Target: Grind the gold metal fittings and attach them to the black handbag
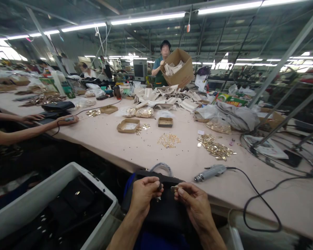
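My left hand (143, 194) is closed in a pinch over a black bag (156, 211) that rests on my lap at the table's near edge; what its fingers hold is too small to make out. My right hand (195, 205) is closed on a small gold metal fitting (176, 189), held between thumb and fingers just right of the left hand. A grey electric screwdriver (211, 172) lies on the table just beyond my right hand, its black cable (261, 201) looping to the right.
Piles of gold fittings (216, 147) and small cardboard trays (128, 125) lie on the long table (146, 149). A white bin (36, 198) with black bags stands at lower left. A co-worker's arms (28, 130) reach in from the left. Another person lifts a cardboard box (179, 69) at the far end.
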`<state>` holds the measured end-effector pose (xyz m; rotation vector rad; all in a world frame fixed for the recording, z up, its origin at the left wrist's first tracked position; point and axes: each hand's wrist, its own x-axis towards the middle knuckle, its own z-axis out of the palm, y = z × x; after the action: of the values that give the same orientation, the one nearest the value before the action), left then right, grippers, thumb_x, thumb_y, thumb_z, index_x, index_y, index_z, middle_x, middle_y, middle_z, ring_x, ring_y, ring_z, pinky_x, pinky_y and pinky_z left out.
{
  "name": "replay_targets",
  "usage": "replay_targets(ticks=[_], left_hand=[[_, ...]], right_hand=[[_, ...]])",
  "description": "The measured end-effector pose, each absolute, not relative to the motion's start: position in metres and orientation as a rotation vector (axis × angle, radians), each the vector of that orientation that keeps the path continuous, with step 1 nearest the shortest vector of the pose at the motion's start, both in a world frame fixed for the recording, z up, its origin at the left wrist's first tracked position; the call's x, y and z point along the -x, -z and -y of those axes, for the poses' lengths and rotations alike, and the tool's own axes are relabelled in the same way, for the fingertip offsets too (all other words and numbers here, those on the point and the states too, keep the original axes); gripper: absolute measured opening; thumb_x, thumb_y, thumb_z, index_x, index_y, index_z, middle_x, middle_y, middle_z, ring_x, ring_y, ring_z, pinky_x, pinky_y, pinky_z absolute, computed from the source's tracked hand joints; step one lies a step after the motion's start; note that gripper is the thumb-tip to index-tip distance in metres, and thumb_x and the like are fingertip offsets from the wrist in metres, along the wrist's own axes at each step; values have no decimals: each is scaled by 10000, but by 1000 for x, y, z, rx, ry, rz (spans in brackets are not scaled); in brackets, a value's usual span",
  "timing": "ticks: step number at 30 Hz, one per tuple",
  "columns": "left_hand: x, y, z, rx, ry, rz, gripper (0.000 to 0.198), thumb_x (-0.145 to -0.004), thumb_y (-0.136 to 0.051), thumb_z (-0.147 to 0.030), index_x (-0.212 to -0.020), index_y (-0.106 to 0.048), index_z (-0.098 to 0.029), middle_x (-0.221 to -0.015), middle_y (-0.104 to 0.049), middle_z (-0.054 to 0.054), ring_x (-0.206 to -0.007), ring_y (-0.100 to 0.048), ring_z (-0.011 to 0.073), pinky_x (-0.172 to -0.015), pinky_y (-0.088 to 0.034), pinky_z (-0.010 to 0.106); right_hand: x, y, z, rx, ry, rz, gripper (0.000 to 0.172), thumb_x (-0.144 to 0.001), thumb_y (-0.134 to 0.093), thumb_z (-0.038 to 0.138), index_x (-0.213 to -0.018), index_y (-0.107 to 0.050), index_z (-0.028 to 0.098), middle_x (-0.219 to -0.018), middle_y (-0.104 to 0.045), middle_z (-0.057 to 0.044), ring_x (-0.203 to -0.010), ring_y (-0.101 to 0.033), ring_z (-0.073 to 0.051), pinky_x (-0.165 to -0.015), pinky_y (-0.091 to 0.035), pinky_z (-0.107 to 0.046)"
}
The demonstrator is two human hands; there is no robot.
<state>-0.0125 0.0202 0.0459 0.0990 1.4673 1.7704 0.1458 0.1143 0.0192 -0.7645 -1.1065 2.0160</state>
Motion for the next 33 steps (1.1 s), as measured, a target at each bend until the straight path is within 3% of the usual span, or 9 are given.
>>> replay_targets(ticks=[3, 6, 16, 21, 28, 33], left_hand=[[4, -36, -4, -147, -1826, -1500, 404, -578, -884, -237, -876, -648, -101, -711, -788, 134, -587, -723, 196, -536, -556, 249], [1, -33, 2, -135, -1815, -1539, 424, -557, -884, -259, -855, -610, -132, -674, -774, 104, -583, -714, 200, -518, -528, 251], [6, -24, -3, -123, -1720, -1619, 283, -529, -808, -188, -759, -684, -79, -554, -709, 64, -410, -546, 102, -360, -310, 184], [5, -26, -1, -83, -1737, -1547, 266, -518, -841, -160, -731, -708, -74, -549, -712, 65, -435, -594, 128, -434, -484, 235], [6, -21, 3, -143, -1744, -1470, 228, -579, -817, -143, -782, -761, -55, -700, -784, 131, -557, -694, 171, -542, -576, 261], [9, -19, 6, -216, -1734, -1465, 198, -582, -761, -111, -773, -776, -62, -681, -773, 108, -543, -679, 159, -530, -572, 252]], right_hand=[[-144, -22, -113, 741, -2023, 1125, 338, -655, -955, 339, -875, -788, 145, -820, -751, -85, -698, -699, -186, -681, -596, -291], [-137, -26, -108, 707, -2036, 1173, 298, -703, -923, 349, -881, -785, 154, -824, -746, -81, -719, -699, -194, -712, -595, -310], [-123, -23, -86, 809, -1586, 1770, 255, -838, -785, 412, -746, -733, 181, -821, -727, -72, -769, -652, -204, -698, -519, -286], [-126, -33, -88, 841, -1676, 1782, 274, -830, -787, 429, -758, -721, 173, -659, -661, -39, -591, -591, -170, -581, -495, -278], [-118, -35, -80, 865, -1753, 1766, 335, -804, -803, 451, -680, -756, 144, -973, -621, -98, -687, -651, -199, -570, -596, -321], [-115, -26, -80, 918, -1709, 1828, 349, -802, -801, 455, -671, -745, 137, -977, -595, -84, -618, -616, -155, -507, -574, -292]])
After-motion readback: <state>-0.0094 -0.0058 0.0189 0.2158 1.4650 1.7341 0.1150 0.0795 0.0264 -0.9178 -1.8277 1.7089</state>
